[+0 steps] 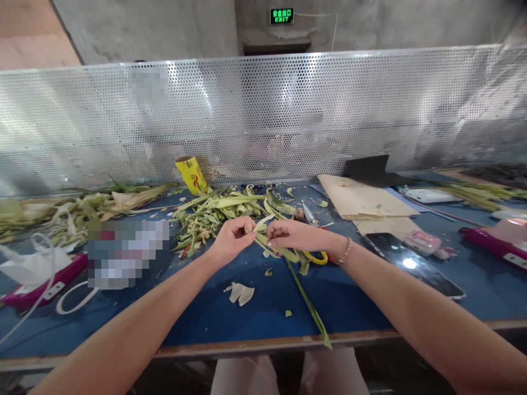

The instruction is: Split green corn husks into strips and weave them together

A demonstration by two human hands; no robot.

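Note:
In the middle of the head view, my left hand point(235, 240) pinches a pale green leaf strip point(262, 224) between thumb and fingers. Close on its right, my right hand point(288, 236) has its fingers curled together at leaf pieces; its fingertips partly hide what they grip. A long green leaf point(307, 299) slants from below my right hand to the table's front edge. Behind my hands lies a heap of green leaf scraps point(214, 211). Yellow-handled scissors point(317, 258) rest partly under my right wrist.
A blue table point(255, 323) carries pale scraps point(241, 293), a yellow can point(192, 174), brown paper point(366, 197), a phone point(411, 263), a pink case point(422, 241) and magenta power strips point(494, 247). A perforated metal screen point(263, 120) stands behind.

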